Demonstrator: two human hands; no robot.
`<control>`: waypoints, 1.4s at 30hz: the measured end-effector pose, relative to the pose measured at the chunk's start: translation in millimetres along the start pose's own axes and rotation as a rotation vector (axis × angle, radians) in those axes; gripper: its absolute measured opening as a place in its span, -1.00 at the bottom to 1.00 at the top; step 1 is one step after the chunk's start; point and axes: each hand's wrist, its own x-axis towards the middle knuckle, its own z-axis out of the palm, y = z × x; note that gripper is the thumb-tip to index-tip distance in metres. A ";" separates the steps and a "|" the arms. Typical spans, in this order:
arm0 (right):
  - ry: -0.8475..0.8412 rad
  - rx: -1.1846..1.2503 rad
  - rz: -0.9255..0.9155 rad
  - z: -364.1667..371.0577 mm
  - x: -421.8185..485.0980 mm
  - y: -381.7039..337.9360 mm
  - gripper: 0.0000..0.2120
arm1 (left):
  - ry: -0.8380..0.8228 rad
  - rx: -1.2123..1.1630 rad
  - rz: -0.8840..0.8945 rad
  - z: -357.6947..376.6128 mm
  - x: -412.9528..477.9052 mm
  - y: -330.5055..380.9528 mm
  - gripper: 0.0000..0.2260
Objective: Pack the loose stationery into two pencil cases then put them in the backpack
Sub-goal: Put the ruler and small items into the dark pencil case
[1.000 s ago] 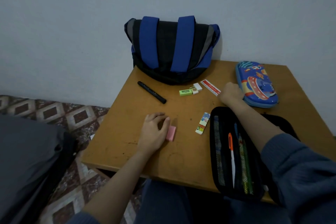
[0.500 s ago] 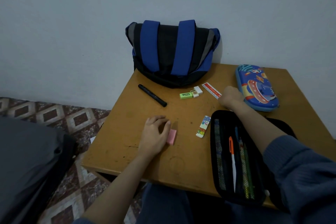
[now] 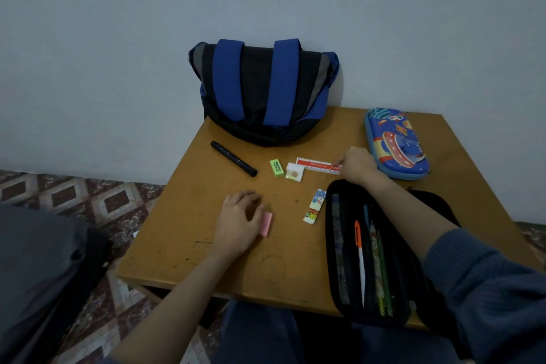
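My right hand (image 3: 357, 164) pinches the right end of a red-and-white ruler (image 3: 316, 164) that lies flat on the wooden table (image 3: 183, 251). My left hand (image 3: 237, 223) rests on the table with loosely curled fingers, its thumb against a pink eraser (image 3: 266, 224). An open black pencil case (image 3: 334, 245) with several pens inside lies at the front right, under my right forearm. A shut blue cartoon pencil case (image 3: 396, 143) sits at the back right. The blue-and-black backpack (image 3: 266, 91) leans on the wall. A black marker (image 3: 233, 159), green eraser (image 3: 276, 168), small white eraser (image 3: 294, 172) and colourful eraser (image 3: 314, 206) lie loose.
The table stands against a plain wall. Patterned floor tiles (image 3: 88, 204) show to the left, with a dark grey bag or cushion (image 3: 38, 269) at the lower left. My legs are under the table's front edge.
My right hand has swung the ruler from a slant to nearly level. The green and white erasers beside it have shifted and turned. My left hand has stayed by the pink eraser.
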 end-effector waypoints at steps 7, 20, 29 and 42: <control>-0.046 0.003 -0.135 5.3 -6.0 -10.7 -0.75 | -0.118 0.213 0.156 0.3 -0.3 20.2 -0.57; 0.031 0.167 0.104 1.0 -6.1 -28.7 -0.89 | -0.031 -0.031 -0.221 2.8 23.6 49.3 -0.58; -0.056 0.168 0.142 4.9 -11.4 -33.5 -0.78 | -0.155 -0.250 -0.407 11.5 35.3 75.8 -0.38; 0.045 0.953 0.208 -1.4 -12.9 -25.7 -0.80 | 0.373 -0.920 -0.606 -17.8 40.1 62.5 -0.75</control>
